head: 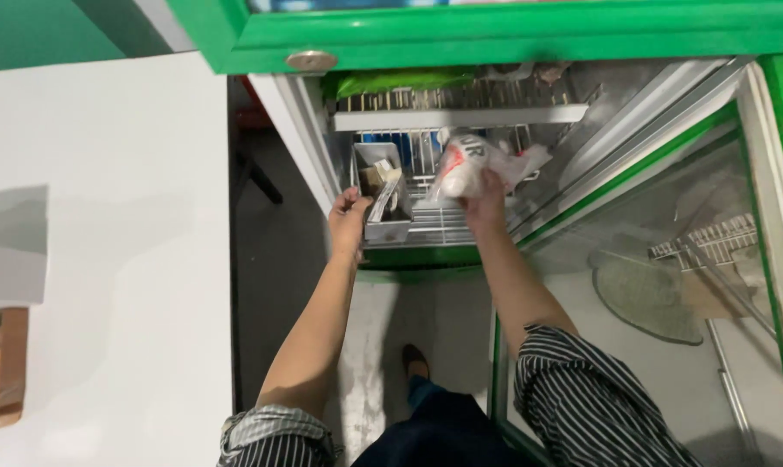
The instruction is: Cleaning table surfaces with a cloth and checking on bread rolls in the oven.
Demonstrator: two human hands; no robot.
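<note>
One green-framed refrigerator (495, 35) stands open, its one glass door (668, 285) swung wide; inside, two white wire shelves (443, 220) show; on the lower sits one rectangular grey metal tray (383, 195) of small packets; the left hand (350, 218) grips its front left corner, fingers curled over the rim; the right hand (485, 201) clutches one white plastic bag with red print (465, 164), resting just beside the tray on that shelf.

It looked like a shop or food-service back room: a green-framed display fridge (512, 35) with wire shelves (460, 112) filled the upper centre, its glass door (668, 285) swung open at right.
</note>
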